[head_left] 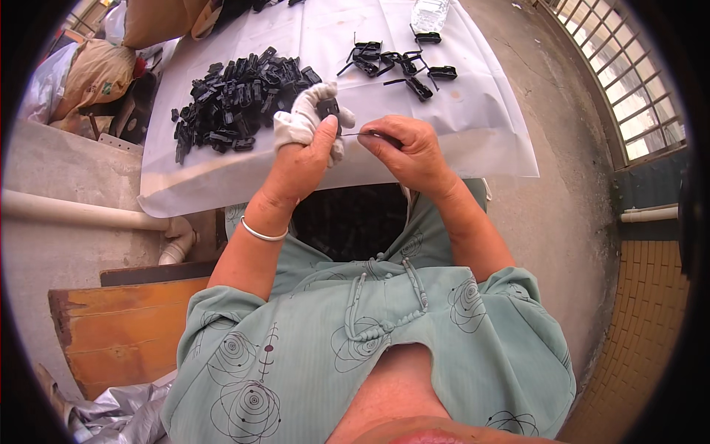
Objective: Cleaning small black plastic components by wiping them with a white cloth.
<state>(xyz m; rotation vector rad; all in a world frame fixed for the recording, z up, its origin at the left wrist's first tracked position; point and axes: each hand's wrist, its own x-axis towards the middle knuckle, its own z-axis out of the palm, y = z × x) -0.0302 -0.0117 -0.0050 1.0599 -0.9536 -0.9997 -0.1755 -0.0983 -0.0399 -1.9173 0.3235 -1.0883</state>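
Holding black plastic part (pixel 328 108) in left grip (pixel 307 140), upper centre; pinching thin tool (pixel 386 138) in right grip (pixel 410 152), pointing leftward to part.

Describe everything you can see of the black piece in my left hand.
The black piece is small, blocky and dark, with a plastic look; its finer parts are too small to make out. Your left hand holds it up between the bare thumb and white-covered fingers, near the front edge of the table. The thumb hides some of it. A thin tool in your right hand points toward it; whether they touch is unclear.
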